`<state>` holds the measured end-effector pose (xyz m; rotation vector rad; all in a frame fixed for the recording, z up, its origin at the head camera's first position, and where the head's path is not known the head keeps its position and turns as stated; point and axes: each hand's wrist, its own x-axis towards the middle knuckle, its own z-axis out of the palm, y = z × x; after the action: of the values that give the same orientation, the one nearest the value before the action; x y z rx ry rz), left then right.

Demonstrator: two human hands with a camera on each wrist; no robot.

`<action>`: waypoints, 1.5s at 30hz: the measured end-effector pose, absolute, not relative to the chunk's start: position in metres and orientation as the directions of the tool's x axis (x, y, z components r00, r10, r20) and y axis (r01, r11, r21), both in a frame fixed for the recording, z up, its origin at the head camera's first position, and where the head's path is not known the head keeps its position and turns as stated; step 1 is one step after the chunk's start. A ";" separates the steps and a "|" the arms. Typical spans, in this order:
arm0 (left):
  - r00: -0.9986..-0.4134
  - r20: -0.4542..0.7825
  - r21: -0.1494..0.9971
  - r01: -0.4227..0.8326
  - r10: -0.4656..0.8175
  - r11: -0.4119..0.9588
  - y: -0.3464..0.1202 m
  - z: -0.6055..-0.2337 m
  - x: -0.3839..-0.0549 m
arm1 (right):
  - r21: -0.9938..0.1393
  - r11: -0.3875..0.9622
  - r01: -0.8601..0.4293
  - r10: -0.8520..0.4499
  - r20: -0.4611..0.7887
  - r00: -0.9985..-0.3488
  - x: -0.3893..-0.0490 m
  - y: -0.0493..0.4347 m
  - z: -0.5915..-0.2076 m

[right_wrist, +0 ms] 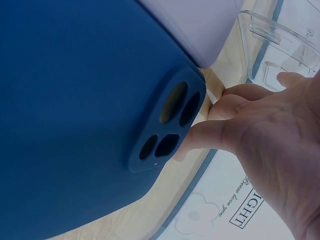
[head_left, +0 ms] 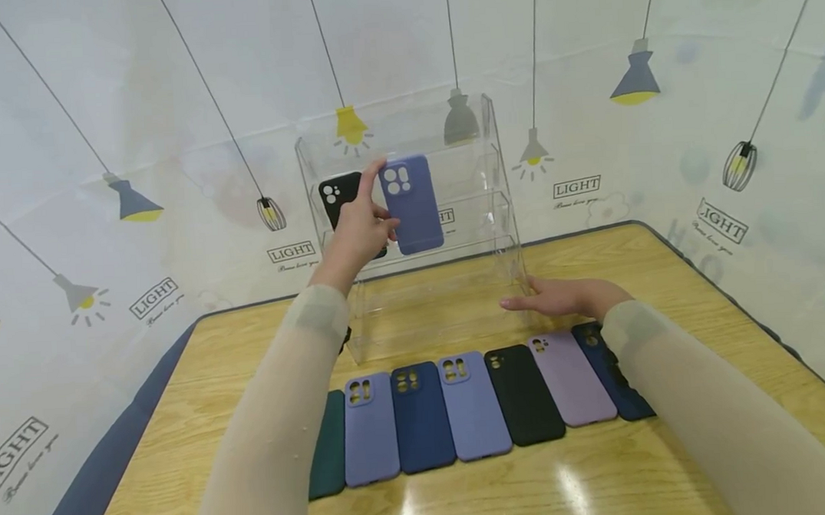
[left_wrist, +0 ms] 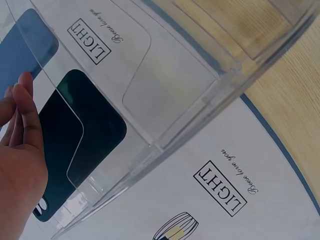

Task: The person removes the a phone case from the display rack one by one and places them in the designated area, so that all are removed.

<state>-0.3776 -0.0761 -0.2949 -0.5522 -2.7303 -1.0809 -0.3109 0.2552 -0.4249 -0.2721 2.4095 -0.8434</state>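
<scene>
My left hand (head_left: 364, 227) holds a periwinkle phone case (head_left: 416, 211) by its left edge, index finger at the top corner, upright at a tier of a clear acrylic display rack (head_left: 450, 321). Just left of it a black phone case (head_left: 333, 192) stands in the rack, partly hidden by the hand; it looks dark green in the left wrist view. My right hand (head_left: 559, 296) is at the rack's lower right side, thumb extended. In the right wrist view a navy phone case (right_wrist: 90, 110) fills the foreground beside that hand, whose fingers hold no case.
A row of phone cases lies before the rack: dark green (head_left: 329, 445), periwinkle (head_left: 372, 444), navy (head_left: 425, 433), another periwinkle (head_left: 478, 416), black (head_left: 527, 398) and lilac (head_left: 575, 385). They rest on a wooden table (head_left: 512, 491). A lamp-printed wall covering (head_left: 205, 90) stands behind.
</scene>
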 end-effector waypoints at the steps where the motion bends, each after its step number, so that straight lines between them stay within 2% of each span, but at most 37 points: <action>1: -0.919 0.279 0.629 0.394 0.279 0.670 -0.076 -0.296 -0.378 | -0.625 0.780 -0.004 -0.362 -0.446 -0.818 -0.311 0.255 -0.425; 9: -0.904 0.340 0.620 0.423 0.259 0.661 -0.075 -0.297 -0.376 | -0.625 0.781 0.002 -0.359 -0.451 -0.817 -0.310 0.253 -0.424; 15: -0.888 0.386 0.658 0.454 0.248 0.601 -0.077 -0.289 -0.375 | -0.619 0.786 0.003 -0.356 -0.456 -0.816 -0.308 0.254 -0.422; 25: -0.845 0.425 0.669 0.535 0.325 0.517 -0.081 -0.272 -0.361 | -0.613 0.790 -0.009 -0.359 -0.451 -0.817 -0.308 0.255 -0.424; 36: -0.854 0.311 0.730 0.496 0.418 0.470 -0.103 -0.254 -0.327 | -0.619 0.785 -0.015 -0.371 -0.450 -0.812 -0.311 0.254 -0.423; 45: -0.862 0.224 0.777 0.439 0.455 0.451 -0.139 -0.278 -0.301 | -0.623 0.782 -0.013 -0.373 -0.452 -0.810 -0.310 0.253 -0.423</action>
<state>-0.3009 -0.1394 -0.2780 -0.8293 -2.6902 -1.4329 -0.3105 0.2532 -0.4230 -0.2868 2.3993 -0.8336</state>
